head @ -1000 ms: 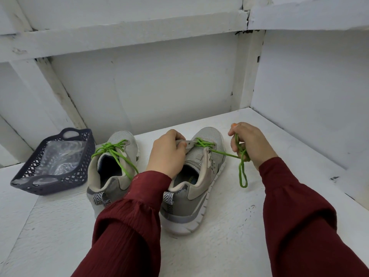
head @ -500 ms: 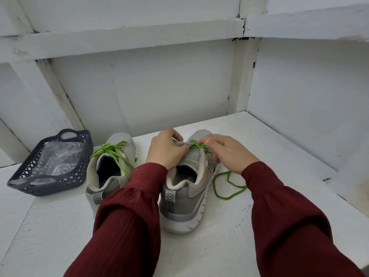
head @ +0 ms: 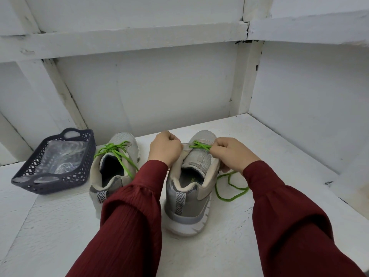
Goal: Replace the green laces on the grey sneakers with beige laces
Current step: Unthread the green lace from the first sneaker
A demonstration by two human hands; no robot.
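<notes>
Basket [head: 50, 186]: dark grey plastic, lattice sides, cut-out handle at each end. Stands at the far left edge of the worktop [head: 229, 246].
Contents: crumpled clear plastic wrapping [head: 61, 158], lying inside.
Worktop: white-painted, rough, speckled.
Surround: white board walls [head: 159, 86] behind and to the right; horizontal beam [head: 129, 40]; upright post [head: 245, 76] at the far right corner.

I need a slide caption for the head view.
The right hand pinches the green lace on one grey sneaker; the left hand grips its upper.
</notes>
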